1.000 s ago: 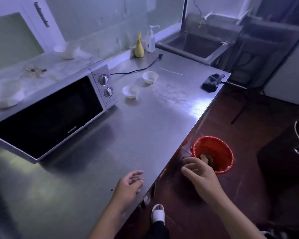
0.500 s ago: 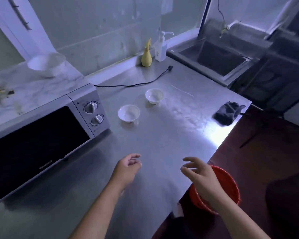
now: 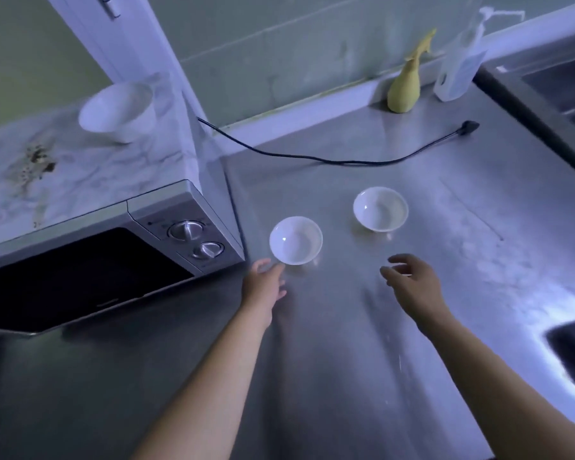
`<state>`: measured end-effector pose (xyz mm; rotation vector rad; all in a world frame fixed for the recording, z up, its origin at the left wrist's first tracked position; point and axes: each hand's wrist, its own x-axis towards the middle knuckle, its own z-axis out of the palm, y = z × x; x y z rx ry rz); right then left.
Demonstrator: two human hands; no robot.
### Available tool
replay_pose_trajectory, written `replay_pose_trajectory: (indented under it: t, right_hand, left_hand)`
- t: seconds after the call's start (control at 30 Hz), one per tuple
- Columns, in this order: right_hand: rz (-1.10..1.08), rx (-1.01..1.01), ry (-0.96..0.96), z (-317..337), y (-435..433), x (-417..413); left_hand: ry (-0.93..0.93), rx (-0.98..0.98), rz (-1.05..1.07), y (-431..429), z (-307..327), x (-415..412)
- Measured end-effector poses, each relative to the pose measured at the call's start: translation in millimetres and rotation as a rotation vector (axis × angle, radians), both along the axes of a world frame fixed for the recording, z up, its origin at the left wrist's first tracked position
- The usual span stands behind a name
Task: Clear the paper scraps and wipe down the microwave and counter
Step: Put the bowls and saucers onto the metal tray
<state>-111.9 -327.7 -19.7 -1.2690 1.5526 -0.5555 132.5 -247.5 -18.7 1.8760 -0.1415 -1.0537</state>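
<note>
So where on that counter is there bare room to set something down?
Bare counter lies between left hand and right hand, and right of the right bowl up to the dark cloth. Crowded around the left bowl and microwave corner; the cord, yellow figure and pump bottle behind.

Two bowls (image 3: 295,240) (image 3: 380,209) and microwave (image 3: 90,260) block the hands (image 3: 263,284); counter (image 3: 346,343) rightward lies open.

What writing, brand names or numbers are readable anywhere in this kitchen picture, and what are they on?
Nothing can be read.
The microwave: small print above the upper knob, too blurred.
The pump bottle: pale label, too blurred.
</note>
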Motion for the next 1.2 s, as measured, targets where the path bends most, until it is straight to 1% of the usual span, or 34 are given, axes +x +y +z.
replay_pose_trajectory:
  t: [0.07, 0.17, 0.23, 0.3, 0.43, 0.53, 0.7, 0.83, 0.97, 1.13, 1.2]
  right_hand:
    - [-0.024, 0.018, -0.021, -9, -23, 8]
    - [-0.103, 0.014, -0.015, -16, -59, 13]
    - [-0.173, 0.020, -0.003, -20, -81, 12]
    - [-0.249, 0.058, -0.036, -24, -102, 12]
    - [-0.397, 0.179, -0.211, -30, -132, 18]
    - [-0.434, 0.199, -0.222, -35, -143, 28]
    - [-0.459, 0.188, -0.206, -42, -141, 36]
    - [-0.412, 0.197, -0.189, -41, -106, 29]
    - [-0.322, 0.301, -0.304, -28, -31, 28]
    - [-0.190, 0.470, -0.396, -6, 72, 39]
    - [-0.117, 0.490, -0.424, 5, 110, 46]
  left_hand:
    - [0.044, 0.016, 0.104, -18, -6, 2]
    - [0.054, 0.012, 0.224, -41, -16, 0]
    - [0.061, -0.001, 0.287, -49, -21, -3]
    - [0.084, -0.016, 0.321, -52, -23, -4]
    - [0.155, -0.053, 0.337, -51, -22, -1]
    - [0.225, -0.088, 0.339, -48, -20, 3]
    - [0.256, -0.122, 0.284, -19, -17, 0]
    - [0.279, -0.173, 0.238, 26, -6, -8]
    - [0.288, -0.202, 0.263, 95, 12, -12]
    - [0.271, -0.253, 0.379, 193, 39, -6]
    - [0.247, -0.270, 0.429, 233, 48, -4]
